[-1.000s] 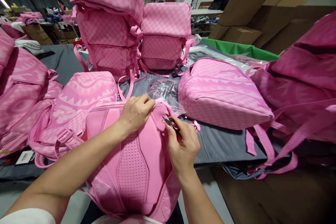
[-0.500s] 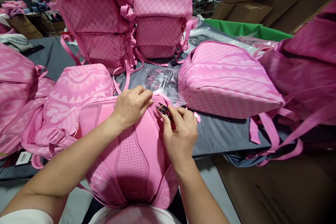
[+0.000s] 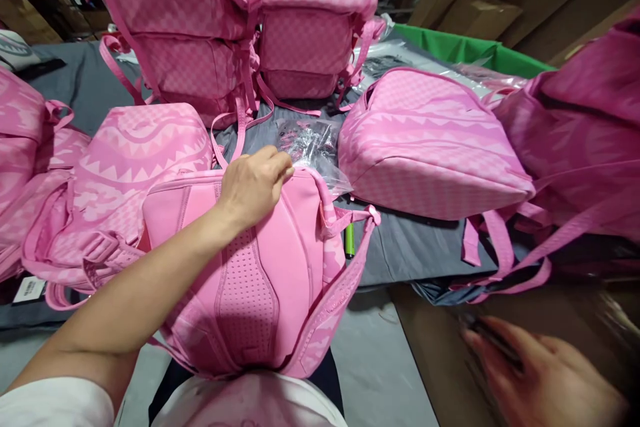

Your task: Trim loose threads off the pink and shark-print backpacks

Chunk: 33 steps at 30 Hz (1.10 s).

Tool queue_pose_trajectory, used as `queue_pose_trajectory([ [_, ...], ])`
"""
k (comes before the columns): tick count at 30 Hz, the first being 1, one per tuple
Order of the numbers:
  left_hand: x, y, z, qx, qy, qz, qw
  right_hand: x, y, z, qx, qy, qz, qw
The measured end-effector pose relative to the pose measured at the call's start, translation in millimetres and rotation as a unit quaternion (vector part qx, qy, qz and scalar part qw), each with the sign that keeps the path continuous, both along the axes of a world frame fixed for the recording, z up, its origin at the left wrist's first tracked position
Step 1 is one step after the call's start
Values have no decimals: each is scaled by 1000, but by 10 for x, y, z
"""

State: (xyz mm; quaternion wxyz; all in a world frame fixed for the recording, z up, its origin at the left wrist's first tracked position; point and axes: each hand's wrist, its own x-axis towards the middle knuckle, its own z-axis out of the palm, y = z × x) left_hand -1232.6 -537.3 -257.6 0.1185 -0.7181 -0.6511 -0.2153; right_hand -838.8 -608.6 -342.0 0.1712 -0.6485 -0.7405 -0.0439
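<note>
A pink backpack [image 3: 297, 240] rests against my lap with its padded back panel and perforated strip facing me. My left hand [image 3: 256, 187] is closed on its top edge, fingers curled over the seam. Off to the lower right, over brown cardboard, my right hand [image 3: 543, 370] is blurred by motion. It grips dark thread snips [image 3: 497, 345], whose blades are smeared in this view. A shoulder strap [image 3: 345, 290] hangs along the backpack's right side.
Behind lie a clear plastic bag [image 3: 313, 147] and another pink backpack [image 3: 435, 147]. Tall pink backpacks [image 3: 305, 47] stand at the back. A green marker [image 3: 349, 240] sits on the grey table cover [image 3: 395, 253]. Cardboard boxes [image 3: 475, 20] are stacked at upper right.
My right hand has left the backpack's right top corner with the snips and swung down to the lower right. The strap and green marker now show. My left hand keeps its grip.
</note>
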Motion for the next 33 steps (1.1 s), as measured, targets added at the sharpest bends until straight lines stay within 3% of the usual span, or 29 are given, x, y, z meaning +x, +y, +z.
queue_pose_trajectory([
  [2,5,10,5,-2,-18,8,1000,-404,9,193,112,64,14,992],
  [5,12,12,27,-11,-39,7,999,-1338,178,359,112,244,174,947],
  [8,13,9,50,-13,-61,0,998,-2072,447,288,192,293,193,916],
  [10,12,13,57,-16,-72,-3,997,-2306,614,190,223,293,167,915],
  [15,15,31,47,-25,-85,8,996,-2359,829,88,251,276,162,914],
  [33,19,81,8,-40,-82,12,996,-2455,920,36,284,300,179,893],
])
